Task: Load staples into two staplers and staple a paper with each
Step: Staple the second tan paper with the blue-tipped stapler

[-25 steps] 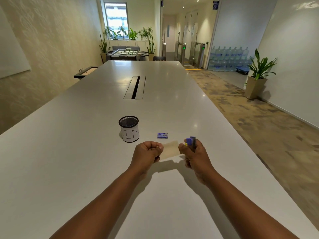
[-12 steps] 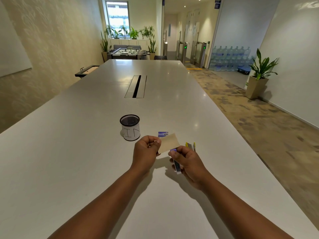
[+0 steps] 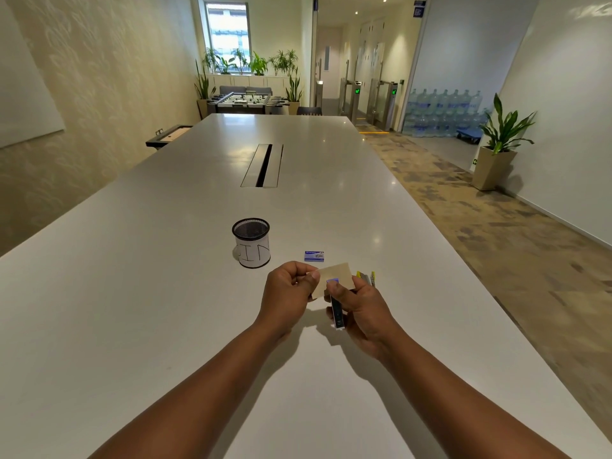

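Pinching the paper (image 3: 334,278) in my left hand (image 3: 291,293), my right hand (image 3: 366,309) gripping the blue stapler (image 3: 336,304), I should seat its mouth squarely over the paper's edge, then squeeze firmly.

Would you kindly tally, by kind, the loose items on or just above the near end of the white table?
Staplers: 2, a blue stapler in the right hand and a yellow stapler lying behind that hand.
Paper slips: 1, a tan paper pinched by the left hand.
Staple boxes: 1, a staple box.
Mesh cups: 1, a mesh cup.
Total: 5
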